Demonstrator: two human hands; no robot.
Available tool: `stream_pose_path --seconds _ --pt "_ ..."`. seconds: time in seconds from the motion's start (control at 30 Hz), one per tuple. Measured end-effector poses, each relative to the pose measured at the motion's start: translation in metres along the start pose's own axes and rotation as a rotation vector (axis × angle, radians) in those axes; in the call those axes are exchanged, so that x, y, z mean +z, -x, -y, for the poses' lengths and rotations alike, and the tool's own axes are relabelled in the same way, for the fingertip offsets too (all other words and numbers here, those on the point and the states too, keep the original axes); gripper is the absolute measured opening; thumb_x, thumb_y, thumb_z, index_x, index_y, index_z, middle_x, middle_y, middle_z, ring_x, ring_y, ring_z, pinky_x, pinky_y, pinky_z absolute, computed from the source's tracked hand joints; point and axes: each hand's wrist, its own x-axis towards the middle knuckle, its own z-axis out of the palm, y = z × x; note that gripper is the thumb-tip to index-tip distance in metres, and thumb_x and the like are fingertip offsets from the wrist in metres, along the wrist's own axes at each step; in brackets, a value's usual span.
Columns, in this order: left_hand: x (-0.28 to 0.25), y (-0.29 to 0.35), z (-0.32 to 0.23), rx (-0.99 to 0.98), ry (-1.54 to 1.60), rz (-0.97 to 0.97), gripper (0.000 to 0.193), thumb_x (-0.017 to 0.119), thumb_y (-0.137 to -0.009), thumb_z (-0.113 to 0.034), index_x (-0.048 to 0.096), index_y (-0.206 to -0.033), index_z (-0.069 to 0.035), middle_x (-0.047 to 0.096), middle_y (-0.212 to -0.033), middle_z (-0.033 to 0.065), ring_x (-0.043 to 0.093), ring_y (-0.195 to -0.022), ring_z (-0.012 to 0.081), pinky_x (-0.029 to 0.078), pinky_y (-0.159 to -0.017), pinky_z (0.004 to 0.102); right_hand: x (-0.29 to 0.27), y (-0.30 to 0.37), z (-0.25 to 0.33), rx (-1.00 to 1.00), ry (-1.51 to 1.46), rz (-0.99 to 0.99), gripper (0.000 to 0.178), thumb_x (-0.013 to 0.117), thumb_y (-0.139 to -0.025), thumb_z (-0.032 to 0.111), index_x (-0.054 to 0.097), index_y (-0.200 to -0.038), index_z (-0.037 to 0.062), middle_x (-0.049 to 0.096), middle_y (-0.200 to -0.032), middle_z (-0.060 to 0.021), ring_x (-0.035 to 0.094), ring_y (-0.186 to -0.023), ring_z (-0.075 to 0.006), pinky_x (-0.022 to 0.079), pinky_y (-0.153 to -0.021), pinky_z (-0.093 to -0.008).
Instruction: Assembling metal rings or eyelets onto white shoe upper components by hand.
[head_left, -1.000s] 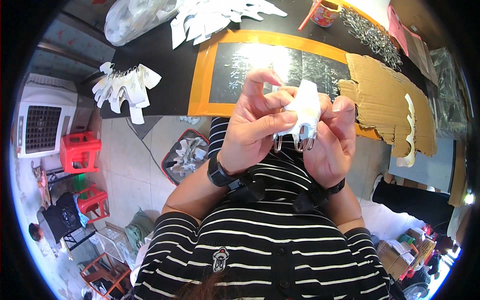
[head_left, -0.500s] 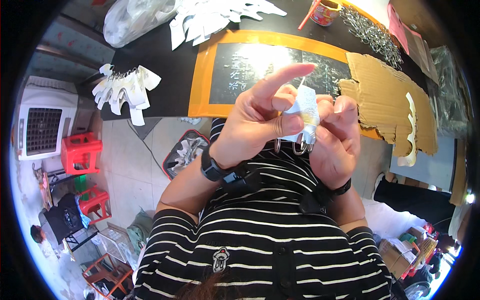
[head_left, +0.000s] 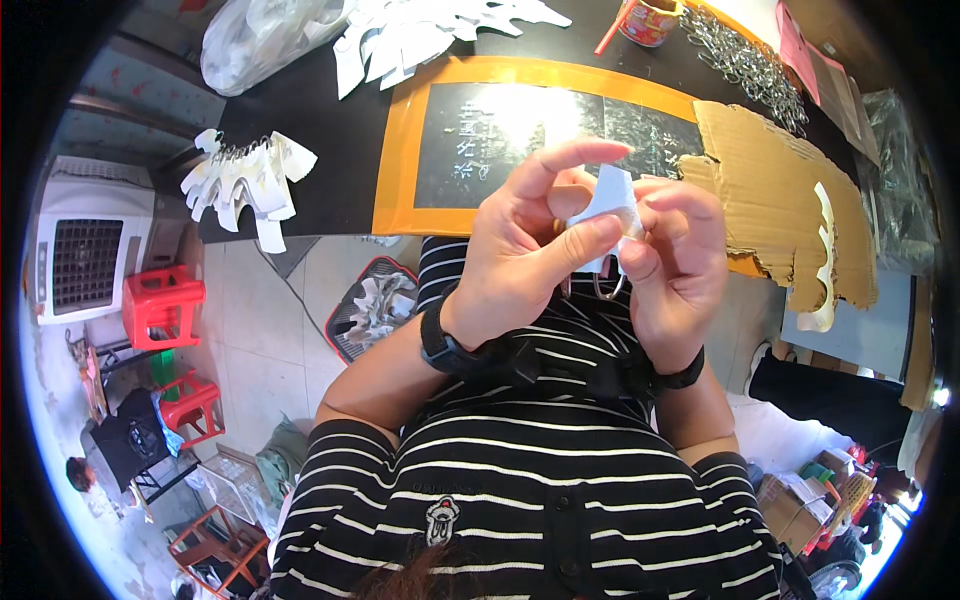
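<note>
Over the near edge of the table, both hands hold one small white piece of sheet material [head_left: 613,188]. My left hand [head_left: 505,265] pinches its left side, thumb across the front and index finger arched above. With fingertips and thumb, my right hand [head_left: 685,250] grips the right side. Below the piece hang silvery metal rings [head_left: 609,292], their upper parts hidden by the piece and my fingers. To the left on the table lies a bunch of similar white pieces [head_left: 250,180] with metal loops along its top.
The dark table [head_left: 330,130] bears an orange-bordered mat [head_left: 405,165], more white cut pieces [head_left: 400,45], a plastic bag [head_left: 262,45], a tin [head_left: 650,22] and a heap of metal hooks [head_left: 745,65]. Torn cardboard [head_left: 770,190] overhangs at right. A basket [head_left: 340,300] with white pieces stands below.
My left thumb has slid up and right across the white piece. My right fingers have closed in nearer to it, and its tilt has changed a little.
</note>
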Motion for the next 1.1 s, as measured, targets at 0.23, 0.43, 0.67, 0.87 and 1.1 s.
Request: stream_pose_path --seconds 0.23,0.43,0.67,0.87,1.1 --pt "0.003 -0.001 0.009 -0.059 0.275 0.052 0.055 0.065 -0.095 -0.008 0.041 -0.144 -0.002 0.066 -0.101 0.006 0.061 -0.088 0.0094 0.052 -0.074 0.0253 0.003 0.005 -0.01 0.016 -0.092 -0.15 0.042 0.062 -0.098 0.025 0.047 -0.132 0.0055 0.062 -0.105 -0.0124 0.056 -0.087 -0.0115 0.046 -0.074 -0.0241" --pt "-0.015 -0.01 -0.006 -0.048 -0.11 0.192 0.068 0.07 -0.092 -0.017 0.035 -0.148 -0.001 0.065 -0.104 0.0066 0.062 -0.091 0.0091 0.052 -0.073 0.021 -0.007 -0.007 -0.004 0.049 0.033 -0.073 0.039 0.064 -0.097 0.015 0.05 -0.13 0.0009 0.064 -0.098 -0.0067 0.056 -0.077 -0.007 0.044 -0.067 -0.0198" --pt "-0.017 -0.016 -0.009 0.06 -0.316 0.321 0.058 0.064 -0.097 -0.016 0.038 -0.147 0.0 0.063 -0.099 0.0033 0.061 -0.091 0.0086 0.047 -0.083 0.0231 -0.007 -0.002 -0.009 -0.018 0.036 -0.099 0.04 0.065 -0.096 0.012 0.049 -0.13 0.001 0.064 -0.091 -0.0049 0.054 -0.074 -0.006 0.042 -0.064 -0.0197" --pt "-0.022 -0.018 -0.015 -0.109 -0.059 0.258 0.057 0.062 -0.098 -0.017 0.037 -0.147 0.0 0.064 -0.099 0.004 0.061 -0.091 0.0078 0.047 -0.082 0.0217 -0.011 -0.008 -0.004 0.163 -0.251 0.003 0.055 0.069 -0.093 0.017 0.043 -0.139 0.0007 0.066 -0.101 -0.0095 0.063 -0.081 -0.0141 0.051 -0.073 -0.0245" --pt "-0.03 -0.022 -0.028 0.031 -0.39 0.355 0.069 0.074 -0.088 -0.016 0.041 -0.146 0.0 0.063 -0.098 0.0021 0.056 -0.096 0.0083 0.042 -0.087 0.0215 -0.013 -0.013 0.02 0.341 -0.129 -0.016 0.068 0.074 -0.087 0.007 0.038 -0.145 0.0017 0.07 -0.105 -0.013 0.066 -0.093 -0.0156 0.049 -0.083 -0.0258"
